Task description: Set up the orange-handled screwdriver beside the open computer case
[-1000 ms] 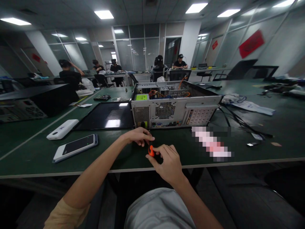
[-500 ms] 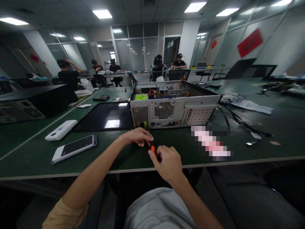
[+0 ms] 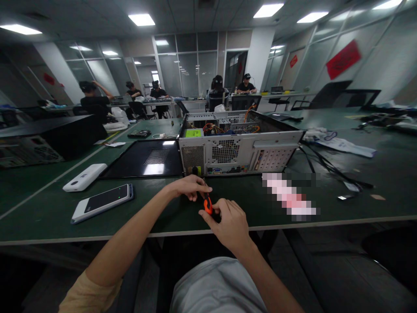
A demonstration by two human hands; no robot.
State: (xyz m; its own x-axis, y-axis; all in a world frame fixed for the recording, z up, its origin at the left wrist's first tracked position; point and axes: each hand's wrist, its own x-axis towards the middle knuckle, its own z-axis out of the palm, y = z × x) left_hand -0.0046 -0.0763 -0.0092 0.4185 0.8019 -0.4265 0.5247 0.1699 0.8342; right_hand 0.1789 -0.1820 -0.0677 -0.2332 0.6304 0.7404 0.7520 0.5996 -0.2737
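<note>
Head view shows orange tool [image 3: 207, 206] between right fingers [image 3: 223, 205].

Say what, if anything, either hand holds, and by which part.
The right hand holds an orange-and-black tool by its orange handle; the left hand is at its far end, grip unclear.

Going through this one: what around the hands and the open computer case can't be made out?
Head view: the tip of the orange-handled tool, too small and dark beside the left hand.
Head view: some fingertips of the right hand, behind the back of that hand.
Head view: the bottom of the open computer case, behind its near wall.
Head view: whatever lies under the pixelated patch, blurred out.
</note>
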